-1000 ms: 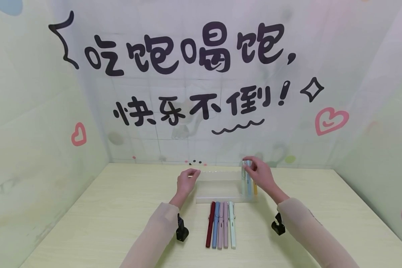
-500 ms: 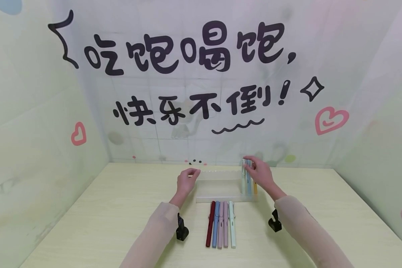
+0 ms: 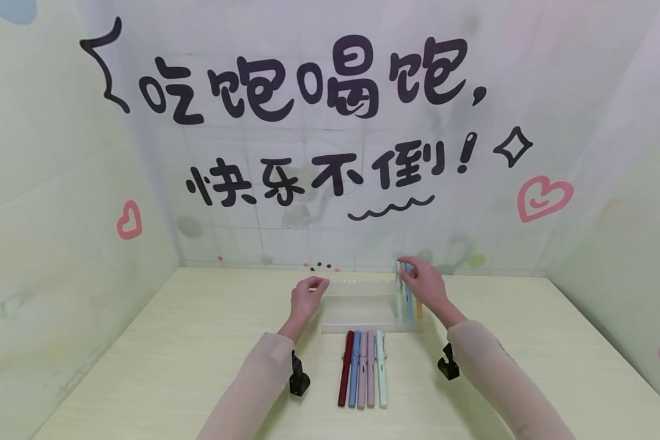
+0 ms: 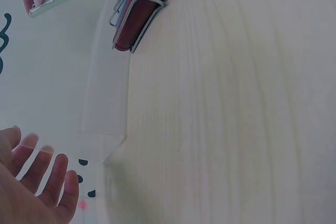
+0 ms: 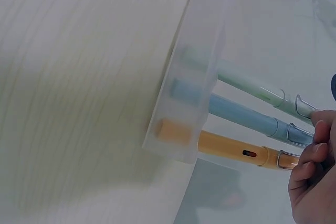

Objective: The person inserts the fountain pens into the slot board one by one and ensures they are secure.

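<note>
My left hand (image 3: 307, 299) pinches the left edge of a clear pen stand (image 3: 349, 328); in the left wrist view its fingers (image 4: 55, 187) show against the transparent panel. At the stand's right end, my right hand (image 3: 429, 286) holds the capped top of a pale green pen (image 5: 252, 87). That pen stands in the stand, its lower end behind the frosted front lip. Beside it are a light blue pen (image 5: 241, 115) and an orange pen (image 5: 226, 145), both leaning in the stand close to the curled right fingers.
In front of the stand lie a dark red pen (image 3: 344, 370), a blue pen (image 3: 355, 370), two mauve pens (image 3: 371, 370) and a mint pen (image 3: 382, 370), side by side on the pale wooden table (image 3: 170, 366). A printed cloth wall (image 3: 330, 238) rises behind.
The right wrist and forearm have shifted slightly left, and the pale green pen's top has moved a little left with the fingers. The left hand and the loose pens have stayed put.
</note>
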Action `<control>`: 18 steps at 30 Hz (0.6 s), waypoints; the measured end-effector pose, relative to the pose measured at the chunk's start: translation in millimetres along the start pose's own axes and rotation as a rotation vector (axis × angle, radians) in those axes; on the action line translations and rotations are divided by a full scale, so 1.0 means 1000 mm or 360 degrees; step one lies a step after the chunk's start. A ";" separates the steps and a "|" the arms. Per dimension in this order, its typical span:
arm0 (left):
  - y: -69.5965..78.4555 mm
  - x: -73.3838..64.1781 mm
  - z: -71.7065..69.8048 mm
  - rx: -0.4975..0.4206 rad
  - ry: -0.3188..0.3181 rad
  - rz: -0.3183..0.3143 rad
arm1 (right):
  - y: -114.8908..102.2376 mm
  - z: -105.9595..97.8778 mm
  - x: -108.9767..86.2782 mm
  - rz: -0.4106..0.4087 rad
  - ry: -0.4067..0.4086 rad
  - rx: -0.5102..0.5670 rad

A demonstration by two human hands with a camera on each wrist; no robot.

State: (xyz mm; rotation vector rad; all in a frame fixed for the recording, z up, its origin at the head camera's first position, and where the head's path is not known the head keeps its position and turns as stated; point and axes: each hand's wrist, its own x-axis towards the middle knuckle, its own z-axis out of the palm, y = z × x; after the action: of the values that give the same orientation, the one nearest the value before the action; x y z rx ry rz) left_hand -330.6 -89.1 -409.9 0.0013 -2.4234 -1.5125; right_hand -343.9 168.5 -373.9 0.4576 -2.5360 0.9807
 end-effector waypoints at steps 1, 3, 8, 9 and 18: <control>-0.001 0.000 0.000 -0.0010 0.0006 0.0013 | 0.000 0.000 0.000 0.0001 0.0001 -0.0008; -0.002 0.000 0.000 -0.0027 0.0013 0.0019 | 0.001 0.001 0.000 -0.0001 0.0001 -0.0021; -0.004 0.001 0.001 -0.0030 0.0036 0.0065 | 0.002 0.002 0.001 -0.0008 0.0001 -0.0023; -0.005 0.001 0.002 -0.0030 0.0035 0.0061 | 0.002 0.002 0.001 -0.0012 0.0000 -0.0021; -0.001 0.001 0.001 0.0006 0.0005 -0.0017 | -0.002 0.001 0.000 0.0002 -0.0003 -0.0002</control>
State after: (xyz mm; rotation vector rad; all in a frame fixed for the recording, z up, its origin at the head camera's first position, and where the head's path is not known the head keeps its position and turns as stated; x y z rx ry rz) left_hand -331.8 -89.0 -411.0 0.0174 -2.4277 -1.5111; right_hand -343.5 166.9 -373.1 0.4571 -2.5383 0.9797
